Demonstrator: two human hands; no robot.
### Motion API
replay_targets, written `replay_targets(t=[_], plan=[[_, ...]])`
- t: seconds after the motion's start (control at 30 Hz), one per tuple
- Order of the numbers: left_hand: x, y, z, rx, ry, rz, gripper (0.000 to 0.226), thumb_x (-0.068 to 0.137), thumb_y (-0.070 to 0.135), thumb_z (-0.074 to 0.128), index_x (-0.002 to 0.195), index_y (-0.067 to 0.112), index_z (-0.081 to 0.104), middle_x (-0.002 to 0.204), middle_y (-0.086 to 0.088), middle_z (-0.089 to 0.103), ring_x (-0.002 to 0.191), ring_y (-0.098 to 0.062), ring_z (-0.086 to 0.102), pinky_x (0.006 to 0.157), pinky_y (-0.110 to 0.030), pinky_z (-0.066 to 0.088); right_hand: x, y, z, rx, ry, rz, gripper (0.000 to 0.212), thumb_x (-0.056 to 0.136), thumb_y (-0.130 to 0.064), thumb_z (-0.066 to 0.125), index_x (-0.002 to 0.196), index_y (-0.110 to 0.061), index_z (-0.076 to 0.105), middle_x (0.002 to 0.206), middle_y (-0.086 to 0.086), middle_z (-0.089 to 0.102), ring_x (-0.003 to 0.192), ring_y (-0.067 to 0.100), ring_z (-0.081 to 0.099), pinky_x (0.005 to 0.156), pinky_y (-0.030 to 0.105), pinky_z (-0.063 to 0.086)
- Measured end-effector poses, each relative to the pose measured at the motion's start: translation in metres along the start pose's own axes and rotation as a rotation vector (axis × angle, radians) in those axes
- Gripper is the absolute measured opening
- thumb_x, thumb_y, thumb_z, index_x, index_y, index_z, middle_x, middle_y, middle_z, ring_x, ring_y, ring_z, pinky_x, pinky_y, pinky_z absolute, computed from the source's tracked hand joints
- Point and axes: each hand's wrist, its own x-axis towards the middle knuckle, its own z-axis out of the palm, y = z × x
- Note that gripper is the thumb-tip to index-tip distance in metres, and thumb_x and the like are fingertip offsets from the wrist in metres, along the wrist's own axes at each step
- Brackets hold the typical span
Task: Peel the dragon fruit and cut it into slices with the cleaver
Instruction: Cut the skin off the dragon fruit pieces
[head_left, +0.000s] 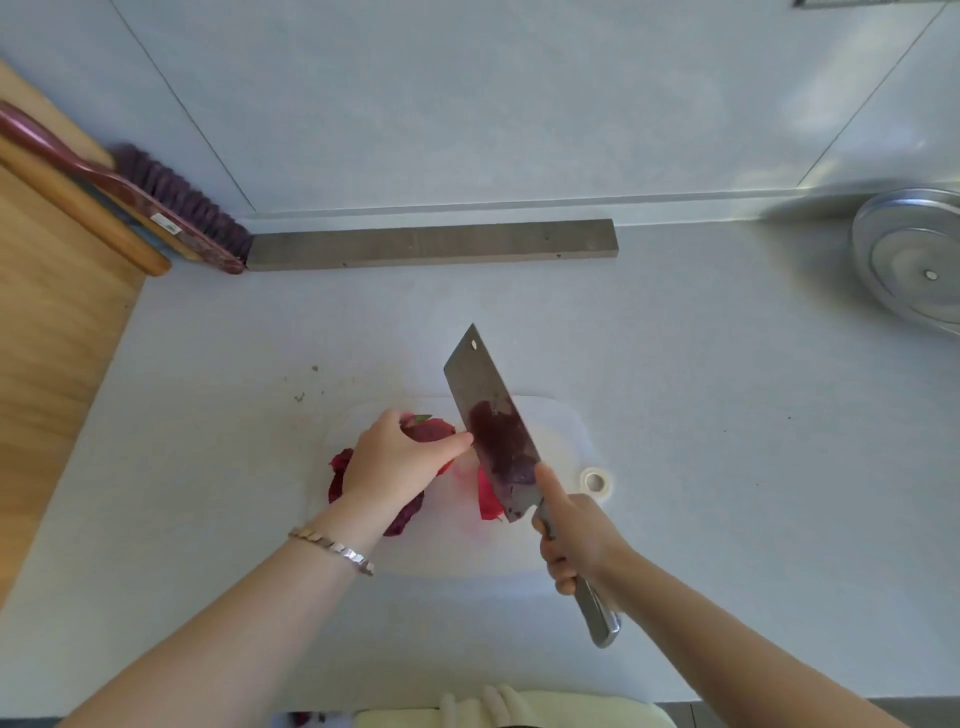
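While the left hand (395, 457) curls its fingers over the dark-red dragon fruit (431, 430) at nine o'clock on the white plastic cutting board (556, 421), the right hand (576, 540) grips the juice-stained steel cleaver (493, 426), tip toward eleven o'clock.

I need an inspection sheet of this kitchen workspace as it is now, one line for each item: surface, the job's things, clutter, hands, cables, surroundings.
Surface: pale countertop with a white cutting board on it; red juice stains on the board.
Job's things: dragon fruit on the board, partly under the left hand; pink peel piece beside the blade; cleaver, blade smeared purple, right of the fruit.
Clutter: brush, grey bar along the wall, metal lid at right, white ring at the board's edge, dark specks.
Hands: left hand holds the fruit; right hand grips the cleaver handle.
Cables: nothing seen.
Surroundings: tiled wall behind; wooden surface at left.
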Motion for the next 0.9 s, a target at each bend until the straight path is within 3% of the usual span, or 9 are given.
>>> replay_targets(t=[0.13,0.23,0.33,0.43,0.7,0.9], plan=[[-0.009,-0.01,0.007,0.009,-0.02,-0.016,0.07,0.066,0.058,0.069,0.121,0.02,0.047,0.106,0.006,0.061,0.091,-0.017,0.062,0.069,-0.027,0.045,0.007,0.007,0.009,-0.067,0.055,0.006,0.06,0.092,-0.062,0.029,0.053,-0.016,0.023,0.04,-0.003,0.025,0.032,0.011,0.022,0.04,0.017,0.024],[-0.016,-0.014,0.013,0.081,-0.052,0.073,0.064,0.07,0.061,0.063,0.123,0.032,0.041,0.111,0.013,0.059,0.097,-0.017,0.062,0.078,-0.03,0.05,0.005,0.013,0.0,-0.061,0.113,0.013,0.06,0.092,-0.061,0.03,0.051,-0.017,0.024,0.039,-0.004,0.025,0.032,0.011,0.022,0.039,0.018,0.024],[-0.017,-0.015,0.024,0.218,-0.099,0.099,0.064,0.075,0.068,0.051,0.129,0.037,0.039,0.125,0.004,0.055,0.109,-0.023,0.057,0.085,-0.032,0.047,0.002,0.013,-0.015,-0.054,0.182,-0.015,0.058,0.092,-0.06,0.033,0.053,-0.018,0.028,0.036,-0.007,0.029,0.03,0.009,0.026,0.039,0.019,0.026],[-0.018,-0.014,0.037,0.257,-0.14,0.071,0.059,0.077,0.071,0.042,0.124,0.036,0.044,0.119,-0.005,0.058,0.103,-0.025,0.058,0.081,-0.032,0.048,-0.001,0.011,-0.031,-0.027,0.22,-0.033,0.057,0.093,-0.059,0.033,0.053,-0.018,0.029,0.036,-0.007,0.03,0.03,0.009,0.026,0.038,0.02,0.026],[-0.02,-0.011,0.039,0.22,-0.073,0.028,0.056,0.077,0.071,0.043,0.112,0.027,0.043,0.105,-0.006,0.059,0.089,-0.028,0.059,0.069,-0.03,0.044,-0.008,0.001,-0.022,0.03,0.115,-0.077,0.057,0.093,-0.059,0.031,0.053,-0.02,0.022,0.041,-0.006,0.023,0.035,0.011,0.02,0.04,0.018,0.022],[-0.017,-0.016,0.021,0.143,0.04,0.02,0.051,0.079,0.068,0.043,0.11,0.028,0.045,0.105,-0.003,0.059,0.093,-0.027,0.057,0.075,-0.035,0.049,0.013,-0.009,0.018,-0.085,0.09,-0.064,0.059,0.092,-0.06,0.031,0.053,-0.016,0.028,0.04,-0.004,0.028,0.03,0.01,0.026,0.039,0.018,0.027]])
